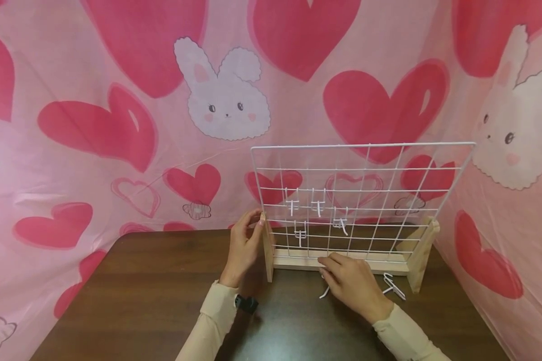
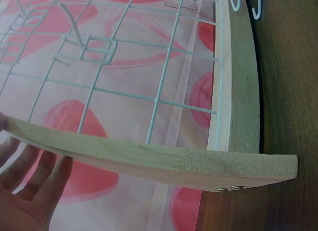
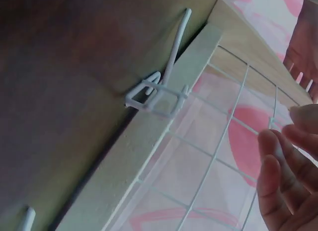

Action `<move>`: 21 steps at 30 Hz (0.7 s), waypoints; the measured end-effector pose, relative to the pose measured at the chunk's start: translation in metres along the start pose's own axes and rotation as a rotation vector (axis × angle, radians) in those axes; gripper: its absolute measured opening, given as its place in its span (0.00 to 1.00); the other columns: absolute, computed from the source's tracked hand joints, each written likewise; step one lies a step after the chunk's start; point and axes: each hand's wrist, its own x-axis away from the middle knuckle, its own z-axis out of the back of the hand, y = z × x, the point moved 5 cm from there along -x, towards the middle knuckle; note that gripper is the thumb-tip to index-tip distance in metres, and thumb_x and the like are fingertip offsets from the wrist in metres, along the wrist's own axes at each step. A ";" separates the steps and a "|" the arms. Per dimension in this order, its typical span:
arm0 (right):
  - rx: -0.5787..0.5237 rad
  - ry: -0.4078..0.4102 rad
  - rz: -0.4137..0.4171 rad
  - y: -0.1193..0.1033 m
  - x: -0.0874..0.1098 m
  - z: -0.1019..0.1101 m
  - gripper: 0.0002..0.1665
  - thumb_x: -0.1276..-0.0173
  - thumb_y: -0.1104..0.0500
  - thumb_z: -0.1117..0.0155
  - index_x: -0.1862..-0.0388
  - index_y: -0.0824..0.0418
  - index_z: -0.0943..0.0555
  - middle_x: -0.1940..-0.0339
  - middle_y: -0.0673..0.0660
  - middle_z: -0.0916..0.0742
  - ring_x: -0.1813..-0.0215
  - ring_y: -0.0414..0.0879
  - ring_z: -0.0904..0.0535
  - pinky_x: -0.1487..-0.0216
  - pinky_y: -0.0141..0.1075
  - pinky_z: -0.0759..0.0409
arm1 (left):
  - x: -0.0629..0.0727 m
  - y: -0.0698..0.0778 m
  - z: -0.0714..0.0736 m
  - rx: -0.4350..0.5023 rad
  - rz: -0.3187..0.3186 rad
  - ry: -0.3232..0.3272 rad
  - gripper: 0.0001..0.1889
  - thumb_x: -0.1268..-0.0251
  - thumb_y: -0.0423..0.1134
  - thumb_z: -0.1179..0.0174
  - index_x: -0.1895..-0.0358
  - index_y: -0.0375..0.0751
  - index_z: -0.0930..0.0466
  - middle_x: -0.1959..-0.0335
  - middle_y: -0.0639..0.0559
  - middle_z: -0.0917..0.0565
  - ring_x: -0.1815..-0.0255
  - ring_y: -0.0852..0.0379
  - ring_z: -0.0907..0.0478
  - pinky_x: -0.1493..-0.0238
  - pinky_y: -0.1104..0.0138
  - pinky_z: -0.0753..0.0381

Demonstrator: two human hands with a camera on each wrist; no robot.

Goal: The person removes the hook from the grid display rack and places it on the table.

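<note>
Left of frame centre, left hand (image 1: 243, 250): pinching the left wooden end (image 1: 268, 250), thumb on 1 side and fingers on the other, so it looks busy steadying the rack.

Wire grid (image 1: 363, 145): middle to right of the frame, with 4 white hung hooks (image 1: 318, 205) on it, all in its left half.

Near loose hook (image 3: 169, 74): lower centre of the head view, partly covered by the other hand. Long arm slants to the lower left, away from the front board (image 1: 298, 261); the squarish frame end is toward that board. Can't tell if it actually touches the wood.

Right hand (image 1: 354, 286): just right of that hook and a bit above it, fingers loosely bent, nothing I can see between them. Easily the nearer of the 2 hands, and imo that's the relation that counts: short reach down for this one, long cross-over for the left.

Far loose hook (image 1: 394, 288): lower right, on the table near the right wooden end (image 1: 421, 255), slanting to the lower right.
</note>
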 end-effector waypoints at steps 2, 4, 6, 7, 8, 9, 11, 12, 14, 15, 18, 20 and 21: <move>0.001 0.047 -0.002 0.002 -0.002 0.005 0.12 0.44 0.58 0.23 0.59 0.56 0.10 0.69 0.47 0.11 0.75 0.38 0.16 0.77 0.36 0.22 | 0.001 0.000 0.000 -0.002 0.007 -0.001 0.15 0.21 0.37 0.42 0.38 0.38 0.18 0.44 0.39 0.13 0.45 0.44 0.13 0.49 0.68 0.14; -0.008 0.095 -0.010 0.004 -0.003 0.009 0.12 0.45 0.59 0.23 0.59 0.56 0.11 0.70 0.47 0.11 0.77 0.38 0.18 0.78 0.36 0.23 | 0.001 -0.001 0.000 -0.006 0.009 -0.001 0.15 0.21 0.37 0.42 0.38 0.40 0.18 0.44 0.41 0.13 0.44 0.45 0.13 0.48 0.67 0.13; -0.015 0.141 -0.019 0.007 -0.005 0.014 0.12 0.44 0.59 0.24 0.60 0.56 0.11 0.70 0.47 0.11 0.78 0.37 0.19 0.80 0.35 0.25 | 0.001 -0.001 0.000 -0.006 0.005 -0.001 0.15 0.21 0.37 0.42 0.38 0.40 0.18 0.44 0.42 0.12 0.44 0.45 0.13 0.48 0.66 0.13; -0.026 0.159 -0.026 0.008 -0.006 0.015 0.10 0.43 0.59 0.25 0.60 0.56 0.11 0.69 0.47 0.11 0.78 0.37 0.19 0.80 0.35 0.25 | 0.001 -0.001 0.000 -0.006 0.003 0.000 0.15 0.21 0.37 0.42 0.38 0.40 0.18 0.44 0.42 0.12 0.44 0.45 0.13 0.47 0.65 0.13; -0.034 0.176 -0.033 0.009 -0.006 0.017 0.09 0.41 0.59 0.26 0.60 0.56 0.11 0.69 0.48 0.11 0.78 0.38 0.19 0.80 0.35 0.25 | 0.001 -0.001 0.000 -0.005 0.001 0.001 0.15 0.21 0.37 0.42 0.38 0.39 0.18 0.45 0.42 0.12 0.44 0.45 0.13 0.47 0.65 0.13; -0.043 0.191 -0.039 0.011 -0.007 0.019 0.08 0.40 0.59 0.26 0.60 0.57 0.11 0.67 0.49 0.10 0.77 0.39 0.18 0.79 0.36 0.24 | 0.000 -0.001 0.000 -0.003 -0.001 0.002 0.15 0.21 0.37 0.42 0.38 0.38 0.18 0.45 0.42 0.12 0.44 0.45 0.13 0.47 0.65 0.13; -0.056 0.208 -0.053 0.013 -0.008 0.021 0.07 0.35 0.58 0.29 0.61 0.58 0.11 0.66 0.51 0.10 0.76 0.42 0.16 0.79 0.37 0.22 | 0.000 0.000 -0.001 0.001 0.003 0.004 0.15 0.22 0.37 0.42 0.38 0.37 0.18 0.45 0.39 0.12 0.44 0.44 0.13 0.47 0.67 0.13; -0.065 0.212 -0.061 0.014 -0.009 0.023 0.07 0.33 0.57 0.30 0.60 0.59 0.11 0.64 0.52 0.10 0.75 0.42 0.16 0.79 0.37 0.22 | 0.000 -0.001 -0.001 0.003 0.002 0.006 0.15 0.22 0.36 0.42 0.39 0.35 0.18 0.45 0.38 0.13 0.44 0.44 0.13 0.48 0.67 0.13; -0.066 0.216 -0.079 0.017 -0.009 0.026 0.10 0.30 0.55 0.32 0.60 0.60 0.11 0.63 0.54 0.09 0.73 0.45 0.14 0.77 0.39 0.19 | 0.000 -0.001 -0.001 0.006 0.006 0.008 0.15 0.22 0.35 0.42 0.39 0.33 0.19 0.46 0.34 0.13 0.45 0.43 0.13 0.49 0.68 0.14; -0.064 0.219 -0.088 0.019 -0.010 0.028 0.10 0.30 0.55 0.32 0.60 0.60 0.11 0.63 0.55 0.09 0.72 0.46 0.13 0.76 0.40 0.18 | 0.000 -0.001 -0.001 0.009 0.006 0.007 0.16 0.22 0.35 0.43 0.39 0.32 0.19 0.46 0.33 0.14 0.45 0.43 0.13 0.49 0.68 0.14; -0.068 0.239 -0.116 0.024 -0.011 0.034 0.10 0.33 0.56 0.29 0.60 0.63 0.11 0.64 0.56 0.10 0.72 0.47 0.12 0.75 0.41 0.18 | 0.000 -0.001 -0.001 0.011 0.004 0.003 0.16 0.22 0.35 0.43 0.38 0.31 0.20 0.45 0.30 0.14 0.45 0.42 0.13 0.49 0.66 0.13; -0.069 0.262 -0.132 0.027 -0.012 0.037 0.10 0.36 0.57 0.28 0.61 0.64 0.12 0.65 0.56 0.10 0.73 0.46 0.13 0.76 0.40 0.19 | 0.000 -0.001 -0.001 0.013 0.004 0.000 0.16 0.22 0.35 0.43 0.38 0.30 0.20 0.45 0.30 0.14 0.45 0.41 0.13 0.49 0.66 0.13; -0.069 0.277 -0.137 0.029 -0.012 0.038 0.10 0.37 0.58 0.28 0.62 0.64 0.13 0.67 0.56 0.10 0.75 0.46 0.14 0.77 0.40 0.20 | 0.000 -0.001 -0.001 0.013 0.003 0.000 0.16 0.22 0.35 0.42 0.38 0.30 0.20 0.45 0.30 0.14 0.45 0.41 0.13 0.49 0.65 0.13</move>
